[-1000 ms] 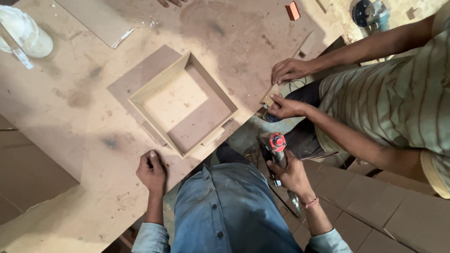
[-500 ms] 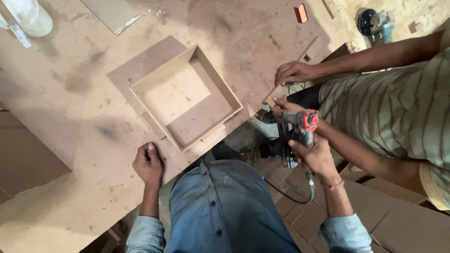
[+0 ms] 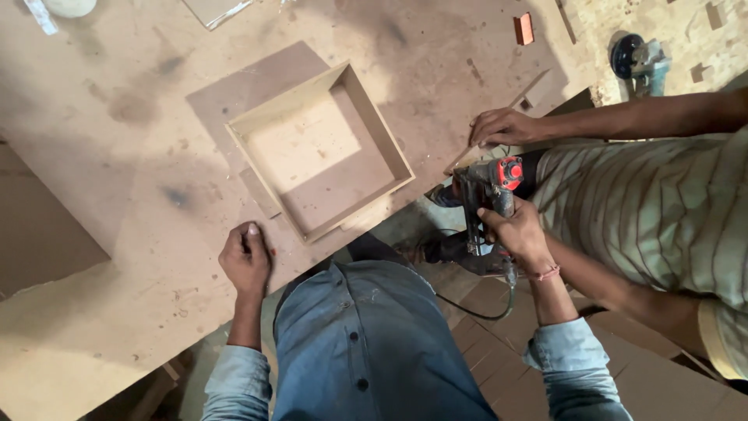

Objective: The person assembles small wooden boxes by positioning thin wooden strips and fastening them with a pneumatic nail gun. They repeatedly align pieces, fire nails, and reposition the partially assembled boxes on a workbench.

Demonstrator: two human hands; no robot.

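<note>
My right hand (image 3: 516, 232) grips a black nail gun with a red cap (image 3: 487, 187), held off the table's edge beside a co-worker. A cable hangs from the gun toward the floor. My left hand (image 3: 246, 256) rests fisted on the brown board tabletop (image 3: 117, 179), just left of an open square box of fibreboard (image 3: 323, 152). It may pinch something small; I cannot tell what. The box sits on a flat board panel near the table's front edge.
A co-worker in a striped shirt (image 3: 647, 210) stands at the right, one hand (image 3: 502, 126) flat on the table edge. An angle grinder (image 3: 637, 58) lies at the far right. A small red block (image 3: 523, 29) sits on the table. Stacked boards (image 3: 514, 327) cover the floor.
My right hand has raised the nail gun from low beside my leg up toward the table edge. My left hand stayed by the box. The view shifted.
</note>
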